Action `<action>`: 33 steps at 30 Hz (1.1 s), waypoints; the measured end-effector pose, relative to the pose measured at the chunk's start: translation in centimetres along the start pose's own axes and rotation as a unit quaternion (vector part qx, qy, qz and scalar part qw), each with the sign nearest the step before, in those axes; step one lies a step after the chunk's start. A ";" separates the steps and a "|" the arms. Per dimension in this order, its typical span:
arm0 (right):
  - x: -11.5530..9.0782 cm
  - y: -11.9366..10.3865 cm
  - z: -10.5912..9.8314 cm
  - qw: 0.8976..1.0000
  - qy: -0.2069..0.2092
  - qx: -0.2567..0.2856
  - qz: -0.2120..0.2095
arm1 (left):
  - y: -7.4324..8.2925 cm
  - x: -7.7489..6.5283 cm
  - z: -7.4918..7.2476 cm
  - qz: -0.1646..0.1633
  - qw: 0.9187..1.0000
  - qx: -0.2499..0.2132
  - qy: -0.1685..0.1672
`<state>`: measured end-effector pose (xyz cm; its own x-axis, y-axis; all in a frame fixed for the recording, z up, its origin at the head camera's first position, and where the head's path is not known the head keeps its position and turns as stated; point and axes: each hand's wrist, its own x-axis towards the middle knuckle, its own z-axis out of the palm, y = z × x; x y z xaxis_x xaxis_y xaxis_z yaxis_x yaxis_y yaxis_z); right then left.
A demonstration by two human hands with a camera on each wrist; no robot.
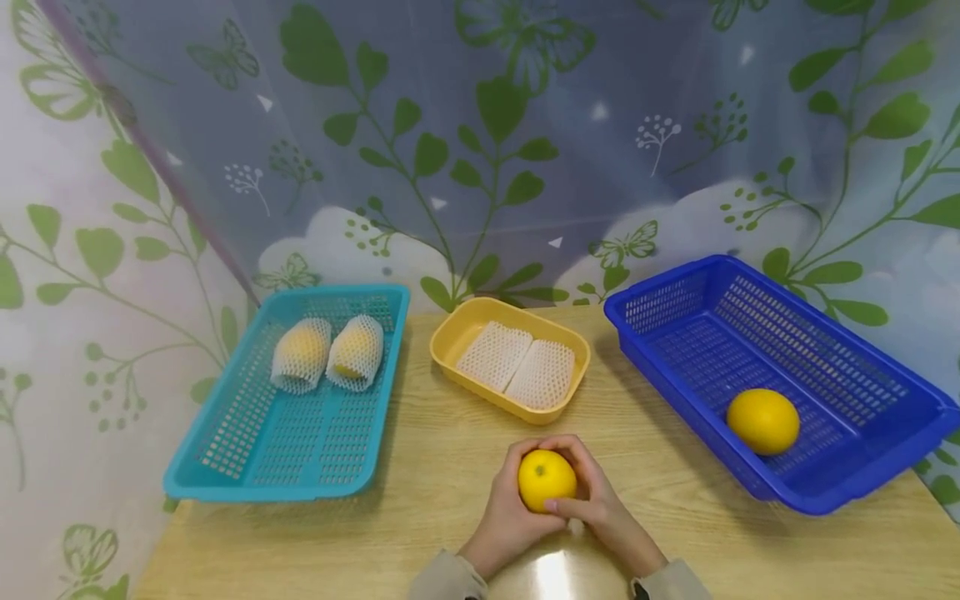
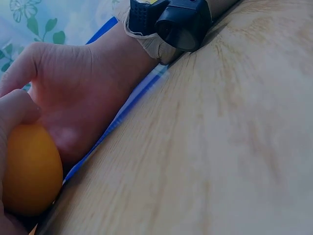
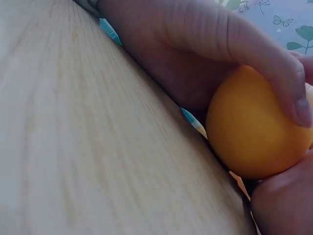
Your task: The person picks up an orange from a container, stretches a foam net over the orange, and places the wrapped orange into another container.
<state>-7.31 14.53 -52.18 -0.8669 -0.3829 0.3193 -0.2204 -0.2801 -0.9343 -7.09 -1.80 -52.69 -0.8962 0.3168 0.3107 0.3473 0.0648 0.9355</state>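
A round yellow-orange citrus fruit, an orange by its look (image 1: pixel 546 481), sits between both hands at the front of the table, its stem end facing up in the head view. My left hand (image 1: pixel 513 510) curls round its left side. From the right, my right hand (image 1: pixel 597 500) grips it with fingers behind and thumb across the front. In the left wrist view the orange (image 2: pixel 32 169) is partly covered by fingers. The right wrist view has the orange (image 3: pixel 259 125) close over the tabletop, with a thumb bent over it.
A teal basket (image 1: pixel 375 462) at left holds two fruits in white foam nets (image 1: pixel 302 354). Behind the hands, a small yellow tray (image 1: pixel 480 396) contains two flat foam nets (image 1: pixel 540 375). At right stands a blue basket (image 1: pixel 675 350) with another orange (image 1: pixel 762 422).
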 end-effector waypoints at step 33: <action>10.8 -5.8 -4.2 0.816 0.037 -0.567 -0.104 | 0.2 0.1 0.2 -0.018 1.000 -0.020 -0.001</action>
<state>-17.26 15.70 -43.99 -0.7740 -0.3642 0.5180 -0.6012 0.6794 -0.4206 -6.99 -1.54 -52.51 -0.9078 0.3158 0.2759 0.3031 0.0394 0.9522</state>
